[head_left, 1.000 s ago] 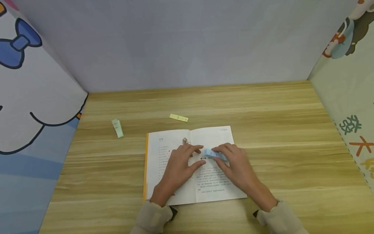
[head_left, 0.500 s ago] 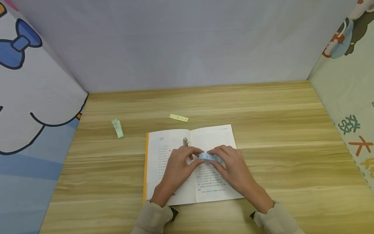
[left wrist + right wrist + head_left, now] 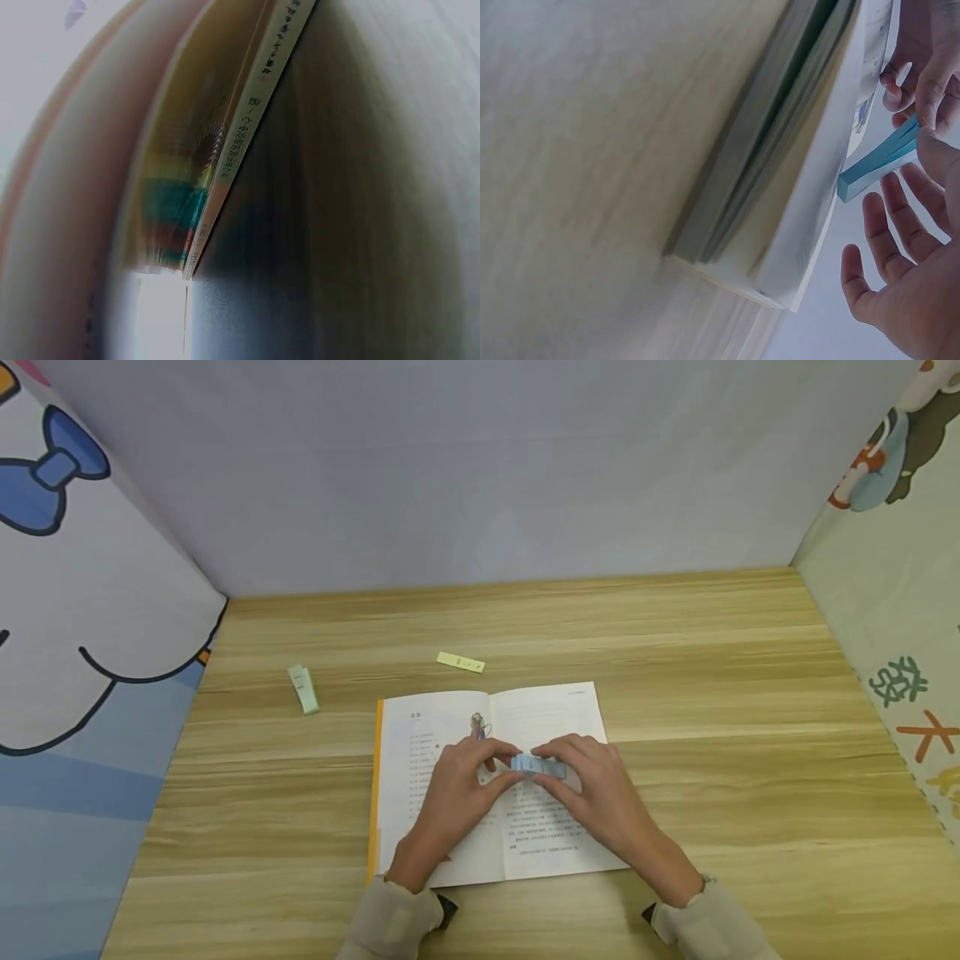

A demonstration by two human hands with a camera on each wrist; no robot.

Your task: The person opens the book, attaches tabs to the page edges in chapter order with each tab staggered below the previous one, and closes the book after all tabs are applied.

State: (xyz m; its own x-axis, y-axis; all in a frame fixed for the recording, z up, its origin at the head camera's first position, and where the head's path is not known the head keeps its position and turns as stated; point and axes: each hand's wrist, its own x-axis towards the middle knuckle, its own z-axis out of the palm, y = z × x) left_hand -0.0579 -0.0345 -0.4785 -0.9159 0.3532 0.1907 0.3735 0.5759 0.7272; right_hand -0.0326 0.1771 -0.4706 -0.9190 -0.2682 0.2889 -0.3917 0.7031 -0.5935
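Note:
A light-blue pad of sticky note strips (image 3: 543, 767) is held over the open book (image 3: 558, 843), near its gutter. My left hand (image 3: 461, 785) pinches the pad's left end between thumb and fingertips. From the other side, my right hand (image 3: 600, 789) grips it with thumb and forefinger. In the right wrist view, the blue strips (image 3: 877, 156) spread slightly apart at the end held by the fingertips, and the right hand's other fingers (image 3: 889, 240) are spread beneath. The left wrist view shows the book's spine (image 3: 244, 135) and pages, without a hand.
A pale green strip pad (image 3: 303, 690) lies on the wooden table (image 3: 712, 693) to the left. Behind the book lies a yellow strip (image 3: 461, 662). A plain grey-white cloth (image 3: 480, 477) rises at the back, with printed cloths on both sides.
My right hand has moved left and slightly nearer with the blue pad. My left fingertips, apart from it a second ago, now pinch its left end.

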